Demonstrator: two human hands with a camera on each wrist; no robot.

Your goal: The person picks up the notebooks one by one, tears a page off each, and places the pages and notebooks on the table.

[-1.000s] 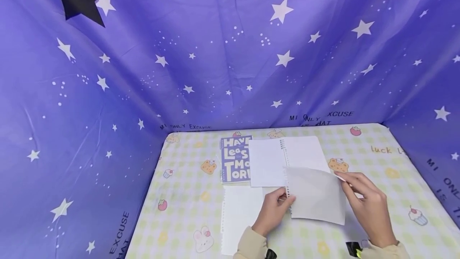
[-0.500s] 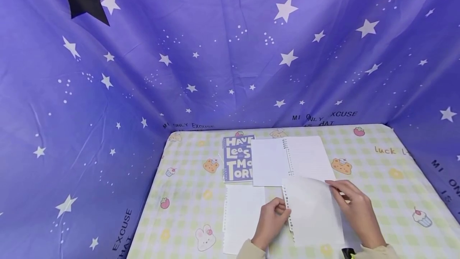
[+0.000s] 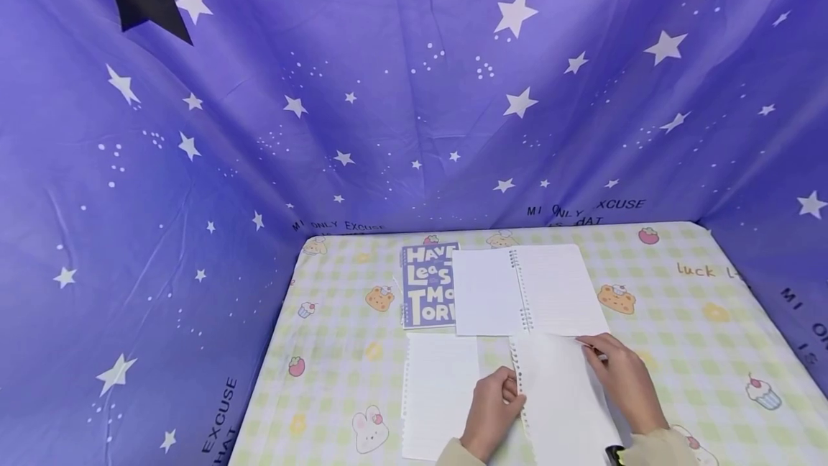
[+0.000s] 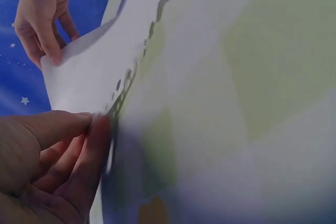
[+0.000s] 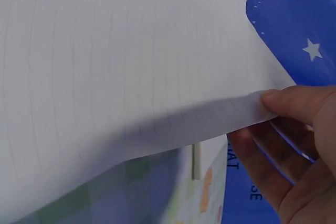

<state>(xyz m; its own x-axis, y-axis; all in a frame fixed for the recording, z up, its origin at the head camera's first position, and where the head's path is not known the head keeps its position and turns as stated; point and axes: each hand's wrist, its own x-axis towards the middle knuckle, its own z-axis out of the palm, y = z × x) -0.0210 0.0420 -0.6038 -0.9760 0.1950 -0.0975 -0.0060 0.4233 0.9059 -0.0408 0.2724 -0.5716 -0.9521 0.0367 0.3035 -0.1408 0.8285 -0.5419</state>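
Observation:
A white loose-leaf sheet (image 3: 561, 394) with a row of punched holes along its left edge hangs between both hands. My left hand (image 3: 493, 408) pinches that holed edge between thumb and fingers; the left wrist view shows the grip (image 4: 79, 145) close up. At the upper right corner my right hand (image 3: 624, 380) pinches the sheet, thumb on its faintly lined face in the right wrist view (image 5: 131, 61). Just beyond lies an open ring notebook (image 3: 563, 286), its wire rings (image 3: 521, 293) down the middle. Its near edge meets the sheet's top in the head view.
Left of the notebook lies a purple lettered cover (image 3: 423, 286), partly under the notebook's left page. Nearer me, another lined, hole-punched sheet (image 3: 440, 394) rests on the checked tablecloth (image 3: 336, 380). A purple star-printed curtain (image 3: 388, 92) encloses the table's back and sides.
The sheet has come down toward me from over the notebook's right page, uncovering that page. My right hand has moved nearer and left with its corner; the left hand has shifted slightly nearer.

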